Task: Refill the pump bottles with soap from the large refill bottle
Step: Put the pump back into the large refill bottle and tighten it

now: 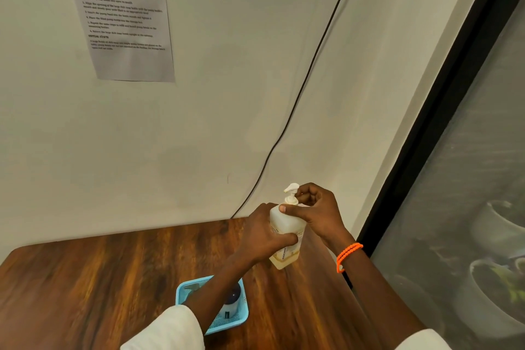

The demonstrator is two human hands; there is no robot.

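Observation:
A translucent white pump bottle (286, 229) with a little yellowish soap at its bottom is held upright just above the far right part of the wooden table (99, 278). My left hand (261, 236) wraps around its body from the left. My right hand (315, 212) grips the white pump head and collar at the top, thumb across the bottle's shoulder. A second small bottle (231, 304) with a dark cap lies in a blue mesh basket (241, 318), partly hidden by my left forearm. The large refill bottle is not in view.
The table ends at a pale wall behind, where a black cable (306, 74) runs down and a printed task sheet (122, 17) hangs. A dark-framed glass pane (468, 207) stands close on the right, with potted plants behind it.

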